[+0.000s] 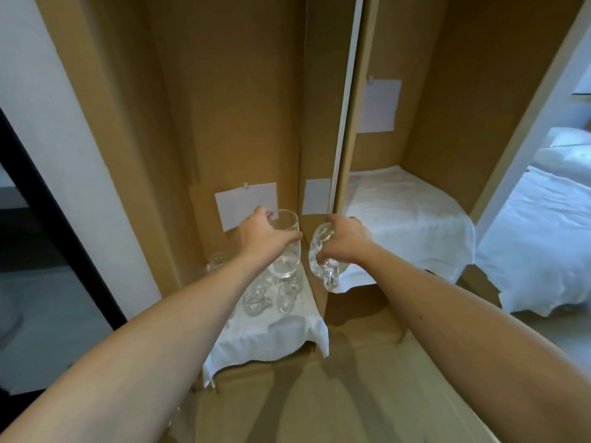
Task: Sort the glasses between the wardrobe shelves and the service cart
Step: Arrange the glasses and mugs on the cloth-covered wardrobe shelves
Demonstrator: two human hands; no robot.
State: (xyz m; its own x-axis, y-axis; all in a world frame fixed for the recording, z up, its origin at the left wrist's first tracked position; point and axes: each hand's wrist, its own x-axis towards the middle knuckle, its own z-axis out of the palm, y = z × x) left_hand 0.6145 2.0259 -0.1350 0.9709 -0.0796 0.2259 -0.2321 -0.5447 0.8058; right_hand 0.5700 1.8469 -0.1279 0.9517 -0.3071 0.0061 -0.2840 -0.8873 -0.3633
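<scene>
Both forearms reach in from the near edge toward the brown wardrobe. Left hand (260, 233) grips a plain clear tumbler (285, 244) round its upper wall, above the left shelf (271, 334), which is draped in white cloth. Right hand (345, 239) clasps a cut-pattern glass mug (323, 257), tipped over, its handle hanging down. More patterned glasses (271, 290) stand on the left shelf below the tumbler. White paper notes (246, 203) are pinned to the back panels; any writing is unreadable.

Both arms outstretched, hands (260, 236) (347, 239) curled, gripping.
</scene>
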